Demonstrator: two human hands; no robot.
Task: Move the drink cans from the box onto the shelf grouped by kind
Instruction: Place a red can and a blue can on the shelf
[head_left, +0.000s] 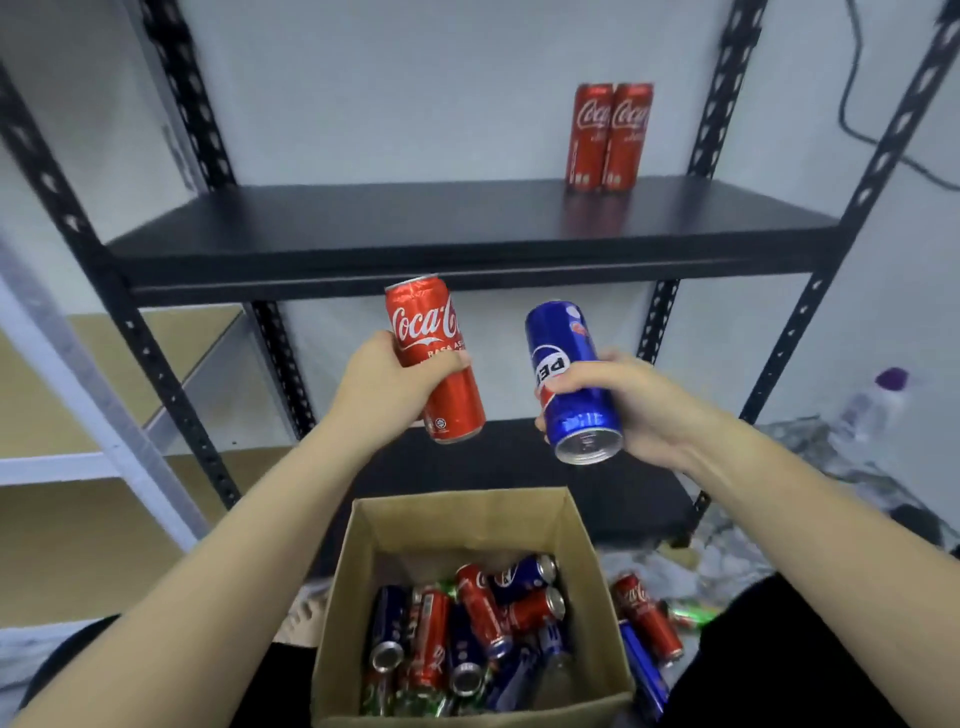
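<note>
My left hand (387, 382) grips a red Coca-Cola can (436, 358), held nearly upright above the box. My right hand (631, 402) grips a blue Pepsi can (571, 382), tilted with its bottom end toward me. Both cans hang in front of the black shelf board (415, 228). Two red Coca-Cola cans (610, 136) stand side by side at the back right of that board. Below my arms, the open cardboard box (574, 525) holds several red, blue and green cans (470, 631) lying jumbled.
Black perforated uprights (795, 332) frame the shelf, with a lower black board (613, 488) behind the box. A red can (649, 618) and a blue can lie on the floor right of the box. A white rack (78, 462) stands at left. A cable hangs top right.
</note>
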